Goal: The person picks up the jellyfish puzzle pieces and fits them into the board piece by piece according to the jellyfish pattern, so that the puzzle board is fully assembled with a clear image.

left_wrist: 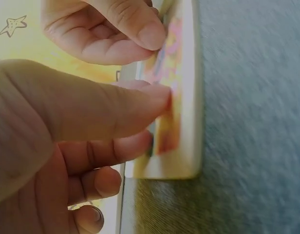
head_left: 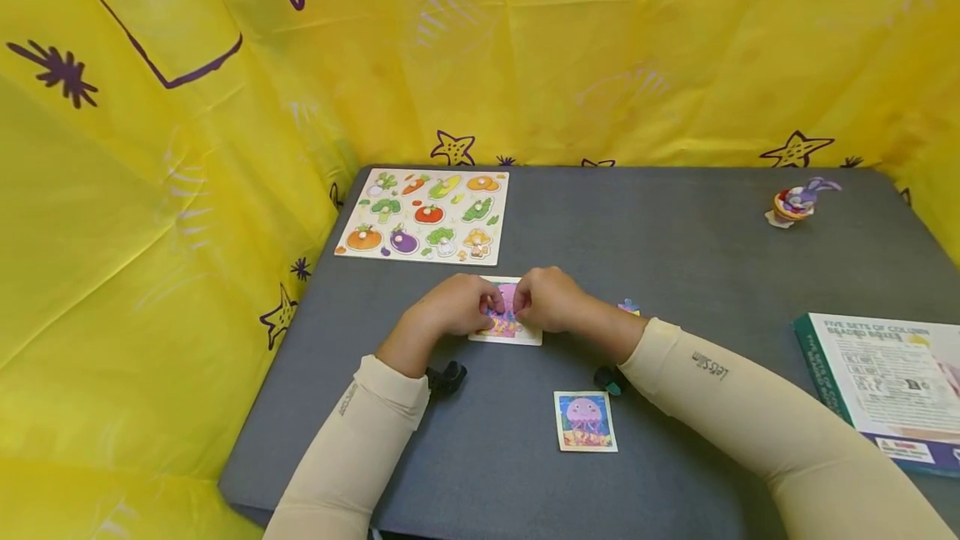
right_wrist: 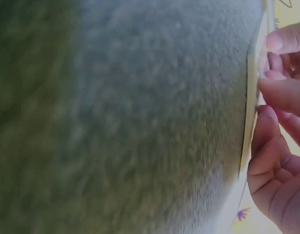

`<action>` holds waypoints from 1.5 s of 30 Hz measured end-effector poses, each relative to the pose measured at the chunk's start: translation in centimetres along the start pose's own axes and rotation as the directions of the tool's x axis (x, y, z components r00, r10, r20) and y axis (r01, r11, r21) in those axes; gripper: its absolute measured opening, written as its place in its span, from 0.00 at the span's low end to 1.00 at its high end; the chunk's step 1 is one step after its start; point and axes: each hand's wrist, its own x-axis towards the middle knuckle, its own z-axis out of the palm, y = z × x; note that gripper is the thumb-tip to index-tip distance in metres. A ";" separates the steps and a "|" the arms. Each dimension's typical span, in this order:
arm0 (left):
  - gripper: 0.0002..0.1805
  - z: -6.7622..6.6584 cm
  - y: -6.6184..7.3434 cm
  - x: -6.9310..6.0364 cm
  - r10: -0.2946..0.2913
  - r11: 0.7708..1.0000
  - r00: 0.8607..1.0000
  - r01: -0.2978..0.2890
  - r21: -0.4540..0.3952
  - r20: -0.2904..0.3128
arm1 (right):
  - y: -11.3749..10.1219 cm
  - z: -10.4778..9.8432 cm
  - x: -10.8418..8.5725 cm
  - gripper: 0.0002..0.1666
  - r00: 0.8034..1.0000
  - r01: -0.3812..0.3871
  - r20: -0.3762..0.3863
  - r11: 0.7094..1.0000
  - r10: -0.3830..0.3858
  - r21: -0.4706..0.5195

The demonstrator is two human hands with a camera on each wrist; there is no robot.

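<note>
A small jigsaw puzzle [head_left: 512,335] with a pink jellyfish picture and a pale border lies on the grey table, between my two hands. My left hand [head_left: 467,305] is at its left side, thumb and fingertips pinching a piece on the picture's surface. From the right, my right hand [head_left: 553,300] meets it with curled fingers, thumb and index together at the picture. The fingers cover much of the jellyfish and the pieces' edges. Nearer to me lies a card [head_left: 586,422] with the same jellyfish. Partly behind the right forearm is a loose colourful puzzle piece [head_left: 630,305].
A vegetable peg board [head_left: 347,245] lies at the back left. At the back right stands a small purple-eared rabbit toy [head_left: 797,202]. A white and green box [head_left: 885,373] sits on the right edge of the table [head_left: 675,240]. Yellow patterned cloth [head_left: 450,65] hangs behind and at the sides.
</note>
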 end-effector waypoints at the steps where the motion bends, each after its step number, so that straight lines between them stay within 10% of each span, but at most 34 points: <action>1: 0.08 0.0 0.1 0.1 0.009 1.000 1.000 -0.009 0.017 -0.001 | 0.1 -0.1 -0.2 0.08 1.000 0.002 -0.004 1.000 -0.002 0.003; 11: 0.12 0.9 1.2 0.5 0.166 0.986 0.986 -0.165 -0.007 0.007 | 3.6 -3.8 -2.9 0.05 0.997 -0.059 -0.049 0.998 0.059 -0.011; 25: 0.14 0.8 1.2 0.2 0.090 0.994 0.996 -0.088 -0.058 0.029 | 10.5 -6.4 -8.0 0.21 0.980 -0.193 0.053 0.981 0.193 -0.014; 45: 0.14 0.9 1.9 1.0 0.081 0.996 0.996 -0.080 -0.050 0.024 | 7.2 -4.7 -5.9 0.07 0.993 -0.095 -0.045 0.962 0.110 0.257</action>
